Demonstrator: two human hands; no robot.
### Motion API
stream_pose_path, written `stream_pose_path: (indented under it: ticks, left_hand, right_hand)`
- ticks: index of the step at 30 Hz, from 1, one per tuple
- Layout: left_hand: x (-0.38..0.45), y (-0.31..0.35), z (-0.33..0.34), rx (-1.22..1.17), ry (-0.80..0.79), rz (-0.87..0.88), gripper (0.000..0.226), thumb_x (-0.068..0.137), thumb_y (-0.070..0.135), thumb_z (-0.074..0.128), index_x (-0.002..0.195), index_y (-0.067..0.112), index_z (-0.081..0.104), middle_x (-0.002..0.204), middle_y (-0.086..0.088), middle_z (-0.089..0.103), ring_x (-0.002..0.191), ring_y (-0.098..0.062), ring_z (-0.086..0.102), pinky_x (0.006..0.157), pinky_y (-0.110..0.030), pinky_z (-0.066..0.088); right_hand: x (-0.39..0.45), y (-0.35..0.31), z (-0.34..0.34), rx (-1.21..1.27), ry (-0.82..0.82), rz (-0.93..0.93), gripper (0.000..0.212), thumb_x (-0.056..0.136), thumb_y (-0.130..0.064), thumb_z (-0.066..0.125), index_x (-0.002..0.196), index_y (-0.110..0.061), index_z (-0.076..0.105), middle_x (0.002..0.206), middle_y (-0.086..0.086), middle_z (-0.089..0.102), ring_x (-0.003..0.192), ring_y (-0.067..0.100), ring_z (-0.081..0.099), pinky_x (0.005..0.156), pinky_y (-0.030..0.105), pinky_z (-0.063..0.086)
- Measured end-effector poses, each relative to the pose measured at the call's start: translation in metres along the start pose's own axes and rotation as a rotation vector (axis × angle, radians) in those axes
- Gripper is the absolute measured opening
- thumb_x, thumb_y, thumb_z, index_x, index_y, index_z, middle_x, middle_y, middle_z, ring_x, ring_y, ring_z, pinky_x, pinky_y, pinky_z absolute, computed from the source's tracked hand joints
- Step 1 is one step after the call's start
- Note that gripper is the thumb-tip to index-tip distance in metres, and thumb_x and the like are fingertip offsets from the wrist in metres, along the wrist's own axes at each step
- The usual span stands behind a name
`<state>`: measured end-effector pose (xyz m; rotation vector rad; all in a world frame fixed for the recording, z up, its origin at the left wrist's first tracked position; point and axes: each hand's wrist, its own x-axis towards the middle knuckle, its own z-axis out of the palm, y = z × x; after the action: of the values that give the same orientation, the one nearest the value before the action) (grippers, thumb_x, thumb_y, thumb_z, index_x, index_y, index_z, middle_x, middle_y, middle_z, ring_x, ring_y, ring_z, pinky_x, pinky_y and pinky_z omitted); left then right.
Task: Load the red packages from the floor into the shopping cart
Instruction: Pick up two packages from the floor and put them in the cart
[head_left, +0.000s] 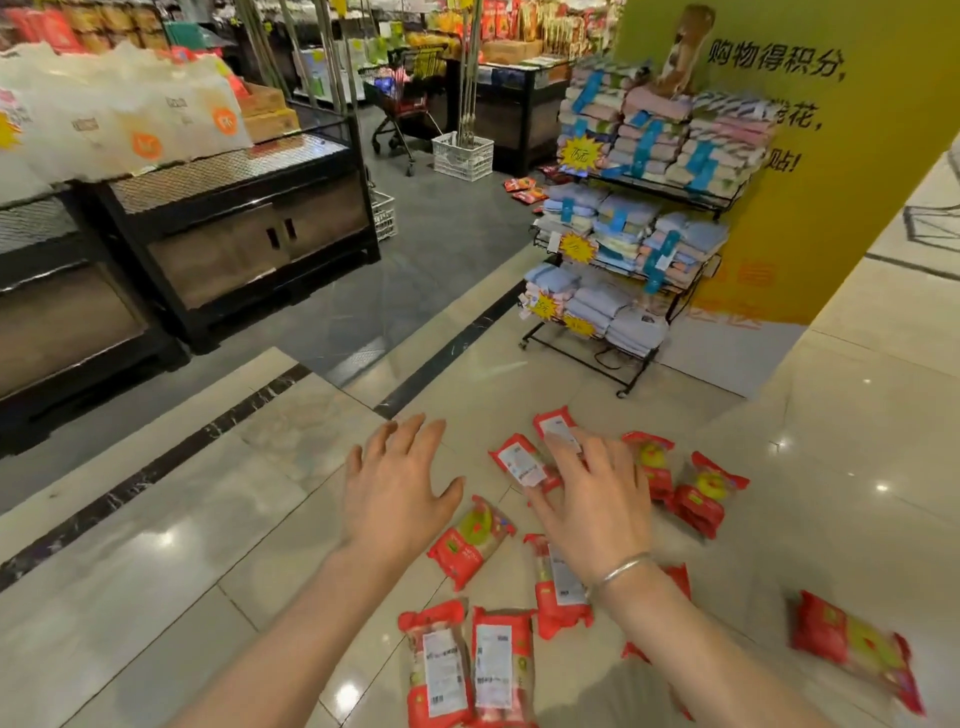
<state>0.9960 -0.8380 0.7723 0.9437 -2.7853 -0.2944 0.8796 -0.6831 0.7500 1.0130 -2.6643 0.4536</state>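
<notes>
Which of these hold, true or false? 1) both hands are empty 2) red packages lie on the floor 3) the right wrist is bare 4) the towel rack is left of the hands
1) The left hand and right hand hold nothing: true, fingers spread above the floor.
2) Red packages lie scattered on the tiled floor: true.
3) Right wrist is bare: false, it wears a silver bangle.
4) Towel rack is left of the hands: false, the towel rack stands ahead to the right.
</notes>
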Motion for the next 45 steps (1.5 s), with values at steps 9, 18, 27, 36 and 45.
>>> stream_pose_path:
  ticks: [9, 18, 27, 36, 45]
  left_hand:
    - [0.045, -0.045, 0.111, -0.132, -0.139, -0.047, 0.067, 0.083, 0.045, 0.066, 0.143, 0.025, 0.045, 0.151, -0.004, 0.043, 0.138, -0.030, 0.039, 0.109, -0.048, 0.037]
    - [0.030, -0.112, 0.328, -0.299, -0.302, -0.334, 0.079, 0.082, 0.049, 0.069, 0.149, 0.027, 0.034, 0.156, -0.004, 0.033, 0.142, -0.025, 0.029, 0.106, -0.043, 0.039]
    - [-0.031, -0.196, 0.626, -0.396, -0.483, -0.433, 0.078, 0.080, 0.036, 0.076, 0.146, 0.018, 0.039, 0.149, -0.008, 0.041, 0.133, -0.028, 0.041, 0.103, -0.037, 0.039]
    - [-0.061, -0.263, 0.813, -0.296, -0.456, -0.306, 0.086, 0.074, 0.031, 0.082, 0.147, 0.013, 0.038, 0.149, -0.016, 0.039, 0.136, -0.033, 0.036, 0.106, -0.043, 0.037]
    - [-0.079, -0.272, 0.854, -0.458, -0.273, -0.709, 0.128, 0.060, 0.032, 0.091, 0.155, 0.024, 0.005, 0.160, -0.018, 0.005, 0.147, -0.035, 0.005, 0.116, -0.054, 0.017]
  right_hand:
    - [0.020, 0.009, 0.113, -0.013, -0.147, 0.143, 0.057, 0.075, -0.048, 0.072, 0.123, -0.018, 0.064, 0.119, 0.013, 0.064, 0.113, 0.040, 0.056, 0.087, 0.049, 0.051]
    - [-0.033, 0.050, 0.316, 0.016, -0.455, 0.212, 0.071, 0.086, -0.057, 0.059, 0.147, -0.026, 0.039, 0.152, 0.005, 0.037, 0.140, 0.032, 0.030, 0.109, 0.049, 0.034]
    - [-0.157, 0.110, 0.594, -0.115, -0.589, 0.139, 0.071, 0.063, -0.048, 0.084, 0.124, -0.016, 0.064, 0.122, 0.014, 0.063, 0.113, 0.039, 0.059, 0.083, 0.054, 0.052]
    - [-0.238, 0.159, 0.779, -0.100, -0.626, 0.104, 0.080, 0.066, -0.049, 0.082, 0.135, -0.021, 0.056, 0.132, 0.017, 0.057, 0.124, 0.041, 0.052, 0.089, 0.055, 0.051]
    - [-0.254, 0.177, 0.813, 0.167, -0.709, 0.575, 0.139, 0.057, -0.069, 0.078, 0.145, -0.045, -0.028, 0.161, 0.002, -0.023, 0.150, 0.028, -0.014, 0.114, 0.061, 0.017]
